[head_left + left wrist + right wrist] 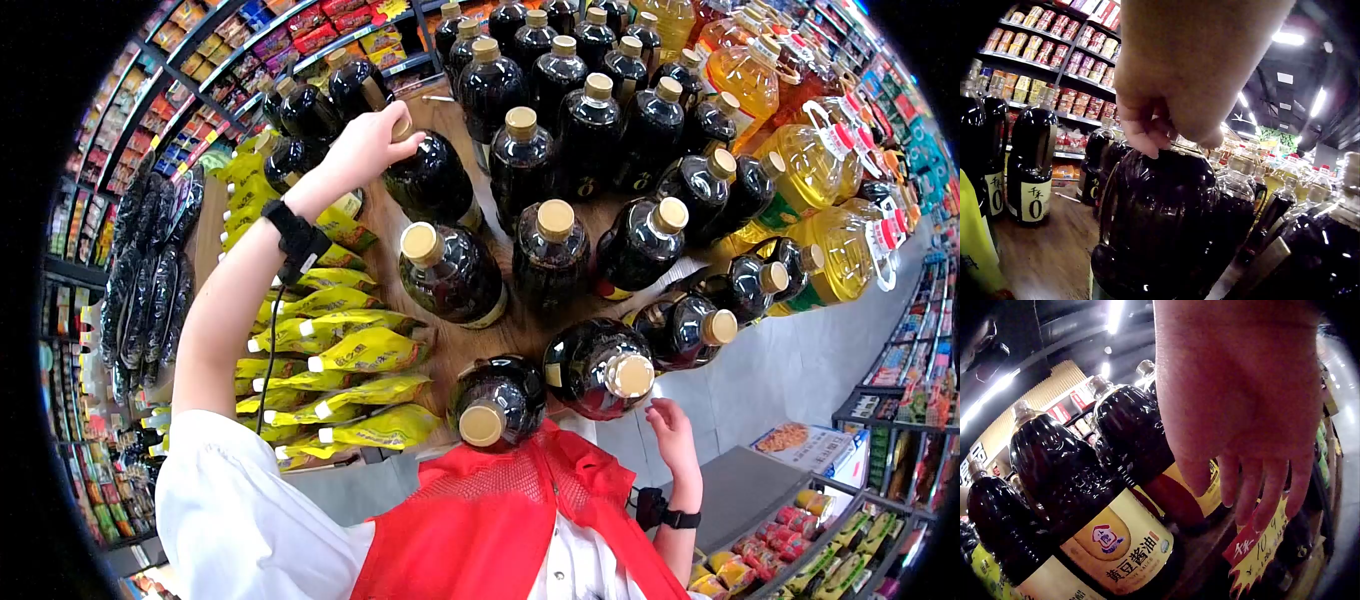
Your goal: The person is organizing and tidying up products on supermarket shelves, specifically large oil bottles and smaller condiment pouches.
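Note:
My left hand reaches over the display and grips the gold cap of a large bottle of dark soy sauce. In the left wrist view, its curled fingers cover the neck of that bottle, which stands below them. My right hand hangs at the front edge, beside a gold-capped bottle, holding nothing. From the right wrist, its fingers show loosely extended in front of a red and yellow price tag, with a yellow-labelled soy sauce bottle to the left.
Dark bottles crowd the wooden display top, some at its front edge. Yellow pouches lie in rows on the left, beside black-wrapped packs. Clear oil jugs stand on the right. Stocked shelves rise behind.

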A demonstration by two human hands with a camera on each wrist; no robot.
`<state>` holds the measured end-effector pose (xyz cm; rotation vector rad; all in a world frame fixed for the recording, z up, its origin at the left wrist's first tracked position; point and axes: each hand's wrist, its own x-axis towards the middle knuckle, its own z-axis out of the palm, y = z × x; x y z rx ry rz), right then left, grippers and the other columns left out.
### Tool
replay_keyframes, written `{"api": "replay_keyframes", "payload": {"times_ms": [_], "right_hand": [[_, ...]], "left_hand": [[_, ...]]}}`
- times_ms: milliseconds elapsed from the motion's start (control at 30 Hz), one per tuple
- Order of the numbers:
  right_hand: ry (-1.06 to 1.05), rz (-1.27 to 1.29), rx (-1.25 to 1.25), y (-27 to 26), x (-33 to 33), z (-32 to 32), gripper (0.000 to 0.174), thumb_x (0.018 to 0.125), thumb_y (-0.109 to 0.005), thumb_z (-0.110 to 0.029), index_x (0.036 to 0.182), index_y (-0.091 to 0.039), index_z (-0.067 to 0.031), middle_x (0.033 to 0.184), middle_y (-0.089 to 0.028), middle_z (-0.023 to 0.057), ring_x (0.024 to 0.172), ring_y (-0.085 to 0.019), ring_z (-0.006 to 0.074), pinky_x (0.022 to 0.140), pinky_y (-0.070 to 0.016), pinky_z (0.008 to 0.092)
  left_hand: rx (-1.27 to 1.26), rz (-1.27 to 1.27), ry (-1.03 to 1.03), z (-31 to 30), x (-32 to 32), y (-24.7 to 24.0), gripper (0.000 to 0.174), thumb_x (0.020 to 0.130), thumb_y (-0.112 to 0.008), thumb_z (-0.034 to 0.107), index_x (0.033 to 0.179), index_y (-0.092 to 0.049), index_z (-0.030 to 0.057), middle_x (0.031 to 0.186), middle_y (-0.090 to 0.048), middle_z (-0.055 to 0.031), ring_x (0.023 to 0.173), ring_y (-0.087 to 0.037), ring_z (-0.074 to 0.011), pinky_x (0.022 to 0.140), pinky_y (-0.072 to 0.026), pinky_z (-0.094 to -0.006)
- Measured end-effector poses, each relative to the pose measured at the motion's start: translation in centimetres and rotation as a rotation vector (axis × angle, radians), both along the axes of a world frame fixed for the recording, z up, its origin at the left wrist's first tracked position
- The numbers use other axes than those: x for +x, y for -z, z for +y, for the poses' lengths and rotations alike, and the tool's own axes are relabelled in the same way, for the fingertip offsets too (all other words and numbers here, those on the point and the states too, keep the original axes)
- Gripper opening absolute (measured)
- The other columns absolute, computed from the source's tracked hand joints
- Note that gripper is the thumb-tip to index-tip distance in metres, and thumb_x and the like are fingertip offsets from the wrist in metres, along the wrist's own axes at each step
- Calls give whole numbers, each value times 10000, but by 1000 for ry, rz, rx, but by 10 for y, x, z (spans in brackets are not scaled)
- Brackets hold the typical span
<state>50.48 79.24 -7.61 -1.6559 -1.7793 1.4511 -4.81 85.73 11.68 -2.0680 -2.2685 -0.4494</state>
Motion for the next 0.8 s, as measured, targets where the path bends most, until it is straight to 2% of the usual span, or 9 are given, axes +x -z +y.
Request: {"api": "replay_keyframes", "payload": {"times_ms": [233, 300, 367, 433, 500, 567, 633, 700, 800], "right_hand": [[-112, -46, 8, -37, 1, 25, 275, 870, -576, -138, 1095, -553, 17, 984, -640, 151, 866, -619, 222, 766, -486, 329], [-140, -87, 19, -47, 21, 48, 273, 868, -575, -134, 1093, -554, 18, 985, -637, 151, 864, -617, 224, 760, -486, 329], [-117, -182, 233, -53, 55, 74, 276, 859, -576, -123, 1096, -550, 17, 989, -630, 148, 860, -612, 225, 749, -485, 330], [-68, -196, 292, -66, 90, 95, 274, 856, -576, -118, 1095, -552, 14, 984, -630, 147, 861, -611, 224, 748, -485, 331], [-17, -204, 356, -73, 130, 116, 273, 852, -577, -114, 1094, -554, 11, 980, -630, 146, 862, -610, 224, 747, -485, 332], [48, -251, 409, -77, 179, 131, 269, 853, -577, -110, 1094, -557, 6, 966, -629, 150, 855, -612, 224, 744, -487, 336], [108, -306, 417, -65, 239, 153, 245, 856, -573, -104, 1078, -570, -2, 955, -628, 152, 843, -614, 226, 740, -488, 334], [185, -277, 484, -36, 309, 173, 216, 856, -569, -100, 1049, -584, -5, 939, -631, 151, 821, -619, 231, 737, -491, 336], [290, -371, 521, -3, 397, 203, 170, 842, -580, -101, 974, -619, -2, 874, -643, 151, 797, -628, 241, 724, -493, 335]], "left_hand": [[-88, 115, 7, -10, -1, -20, 507, 817, -616, 432, 1093, -483, 27, 871, -626, -198, 813, -602, -360, 734, -482, -406], [-138, 85, -76, -21, 6, -39, 462, 839, -622, 283, 1182, -448, 26, 850, -612, -154, 735, -601, -282, 661, -472, -361], [-26, -23, -56, -46, 41, -66, 422, 847, -609, 188, 1201, -444, 27, 846, -602, -104, 682, -578, -194, 621, -461, -312], [-61, -188, -127, -75, 86, -90, 387, 851, -574, 100, 1210, -448, 30, 841, -579, -62, 667, -547, -137, 618, -442, -270], [40, -226, -72, -109, 128, -97, 344, 854, -539, 54, 1191, -472, 32, 845, -573, -44, 695, -545, -125, 642, -432, -250], [75, -285, -228, -140, 191, -111, 352, 828, -564, 38, 1176, -512, 45, 873, -593, -69, 752, -583, -143, 703, -469, -268], [230, -201, -265, -167, 230, -99, 331, 826, -539, 3, 1156, -531, 25, 878, -594, -73, 765, -575, -137, 732, -463, -259], [334, -358, -365, -187, 270, -77, 301, 830, -520, -9, 1130, -540, 3, 867, -593, -83, 789, -573, -139, 744, -456, -265], [394, -354, -398, -177, 347, -43, 279, 831, -518, -13, 1108, -549, -2, 863, -592, -86, 779, -566, -148, 737, -447, -272]]}}
